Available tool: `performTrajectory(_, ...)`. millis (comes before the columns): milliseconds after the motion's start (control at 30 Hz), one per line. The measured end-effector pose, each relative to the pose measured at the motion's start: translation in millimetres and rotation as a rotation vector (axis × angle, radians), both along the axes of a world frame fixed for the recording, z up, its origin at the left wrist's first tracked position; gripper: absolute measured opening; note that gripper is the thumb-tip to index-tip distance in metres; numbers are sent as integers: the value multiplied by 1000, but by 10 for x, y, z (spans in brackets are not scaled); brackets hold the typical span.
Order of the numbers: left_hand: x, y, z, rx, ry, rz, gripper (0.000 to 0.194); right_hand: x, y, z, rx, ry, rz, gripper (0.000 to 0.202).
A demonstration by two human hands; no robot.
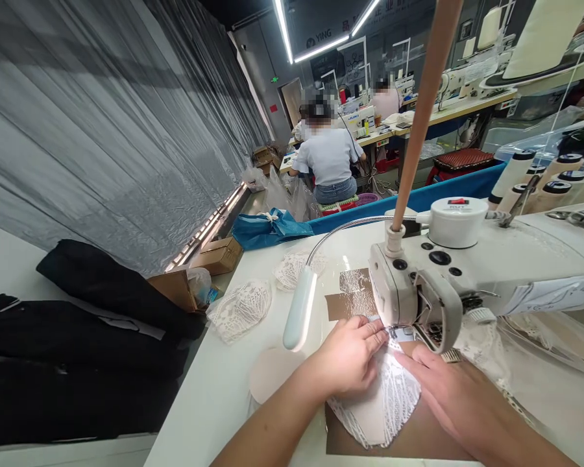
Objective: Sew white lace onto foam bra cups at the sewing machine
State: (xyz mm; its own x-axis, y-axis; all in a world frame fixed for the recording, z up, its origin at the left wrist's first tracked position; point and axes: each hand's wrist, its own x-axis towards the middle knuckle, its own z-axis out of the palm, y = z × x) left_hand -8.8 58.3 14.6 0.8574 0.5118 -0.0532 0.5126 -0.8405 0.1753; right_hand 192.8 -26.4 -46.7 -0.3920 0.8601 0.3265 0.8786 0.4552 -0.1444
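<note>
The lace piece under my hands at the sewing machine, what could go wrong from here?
The left hand has its fingertips close under the machine head, so a slip might put a finger in harm's way.
The lace piece has a curved edge and is held near the machine by the left hand and right hand, so uneven pressure could pucker or skew it.
The loose lace beyond the right hand might get snagged.

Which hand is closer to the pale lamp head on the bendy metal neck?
Left. The left hand rests on the lace piece, below and right of the lamp head; the right hand is farther right, at the lace piece's edge.
</note>
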Motion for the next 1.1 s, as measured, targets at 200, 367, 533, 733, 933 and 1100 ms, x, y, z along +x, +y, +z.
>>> performTrajectory(200,-56,-91,-6,45,-44,10,41,89,-8,59,-97,115,29,39)
performTrajectory(367,-21,-380,-17,-13,-159,60,18,258,-31,-79,-59,122,6,32)
performTrajectory(533,54,-449,-193,93,-169,96,19,285,-50,-56,-121,173,16,25)
performTrajectory(733,20,-410,-234,48,-221,88,14,213,-99,-24,-152,212,74,30)
performTrajectory(933,-34,-370,-139,-98,-257,118,9,180,-132,26,-150,68,218,36)
performTrajectory(1100,-89,-350,-144,-73,-188,-24,9,226,-172,42,-149,62,264,35)
